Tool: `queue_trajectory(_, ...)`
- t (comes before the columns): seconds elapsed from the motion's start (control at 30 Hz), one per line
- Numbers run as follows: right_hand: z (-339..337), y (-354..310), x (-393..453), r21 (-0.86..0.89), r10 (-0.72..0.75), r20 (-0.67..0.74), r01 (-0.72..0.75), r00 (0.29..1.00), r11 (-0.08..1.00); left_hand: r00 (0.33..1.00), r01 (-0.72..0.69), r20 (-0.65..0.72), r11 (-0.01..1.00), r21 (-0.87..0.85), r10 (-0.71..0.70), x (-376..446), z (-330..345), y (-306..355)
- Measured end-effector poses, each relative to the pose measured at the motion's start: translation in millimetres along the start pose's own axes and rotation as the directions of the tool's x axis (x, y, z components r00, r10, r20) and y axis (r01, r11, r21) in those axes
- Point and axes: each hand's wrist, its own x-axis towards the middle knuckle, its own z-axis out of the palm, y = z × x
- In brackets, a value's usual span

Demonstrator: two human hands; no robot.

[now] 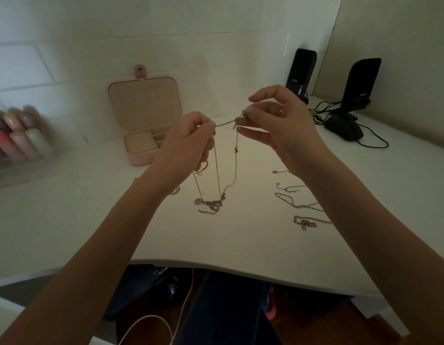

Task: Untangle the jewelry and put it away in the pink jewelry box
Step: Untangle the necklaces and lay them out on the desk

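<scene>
Both hands are raised above the white tabletop (pixel 241 240), stretching a short length of fine chain (pixel 226 123) between them, probably so the snarl hangs free and the strands can be told apart. The left hand (pixel 188 140) has its fingers curled and pinches one end of the chain near its fingertips; something red and yellow (a cord or band, too small to name) shows under its palm. The right hand (pixel 278 123) pinches the other end between thumb and forefinger at what looks like a small clasp or pendant, its remaining fingers spread loosely.

From the pinched span thin metal strands drop in long loops to a knotted cluster (pixel 211 204) that rests on the tabletop, so the weight of the tangle keeps the strands straight. The links are slender and dull gold in this dim light.

Further loose chains (pixel 300 205) lie to the right on the tabletop, well apart from the cluster, some twisted like rope, one with a small charm.

The pink jewelry box (pixel 146 120) stands open behind the left hand, its lid leaning back against the wall; the base holds ribbed ring rolls and small square compartments, and the lid is dotted with earring holes. Nothing from the tangle appears to be in it yet.
</scene>
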Motion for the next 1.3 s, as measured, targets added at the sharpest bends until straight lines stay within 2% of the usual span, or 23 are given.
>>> queue_trajectory(0.2, 0.0, 0.8, -1.2, 0.180, 0.068, 0.024, -0.071, 0.997, 0.981, 0.999, -0.026, -0.022, 0.999, 0.048, 0.027, -2.6, 1.6, -2.3)
queue_trajectory(0.37, -1.9, 0.4, -1.3, 0.194, 0.071, 0.064, -0.082, 0.995, 0.978, 0.999, -0.038, 0.042, 0.979, 0.201, 0.030, 0.5, 0.3, -4.4)
queue_trajectory(0.43, -2.5, 0.1, -1.0, 0.185, 0.068, 0.084, -0.083, 0.994, 0.979, 0.996, -0.033, 0.090, 0.982, 0.188, 0.016, 0.0, 1.3, -4.1)
queue_trajectory(0.53, -3.0, 1.1, -0.7, 0.124, 0.068, 0.102, -0.080, 0.992, 0.989, 0.990, -0.049, 0.137, 0.987, 0.154, 0.028, -0.4, 3.2, -3.6)
queue_trajectory(0.7, -3.9, 3.8, -1.4, -0.047, 0.058, 0.108, -0.053, 0.993, 0.997, 0.996, -0.048, 0.080, 0.996, 0.074, 0.042, 2.4, 5.4, -3.0)
queue_trajectory(0.8, -4.5, 3.9, -2.3, -0.083, 0.050, 0.123, -0.040, 0.991, 0.996, 0.995, -0.018, 0.096, 1.000, 0.008, 0.017, 2.9, 6.3, -2.5)
queue_trajectory(1.0, -4.0, 4.4, -2.2, -0.176, 0.008, 0.128, 0.015, 0.992, 0.984, 0.996, 0.008, 0.088, 1.000, -0.008, -0.007, 5.2, 6.8, -2.9)
queue_trajectory(1.17, -0.7, 3.6, -2.4, -0.217, -0.052, 0.099, 0.072, 0.994, 0.973, 0.986, 0.003, 0.166, 0.998, 0.056, -0.012, 3.8, 6.7, -2.7)
queue_trajectory(1.3, -1.4, 3.1, -2.9, -0.256, -0.076, 0.100, 0.099, 0.992, 0.962, 0.993, 0.017, 0.116, 0.997, 0.074, -0.025, 4.1, 7.5, -7.1)
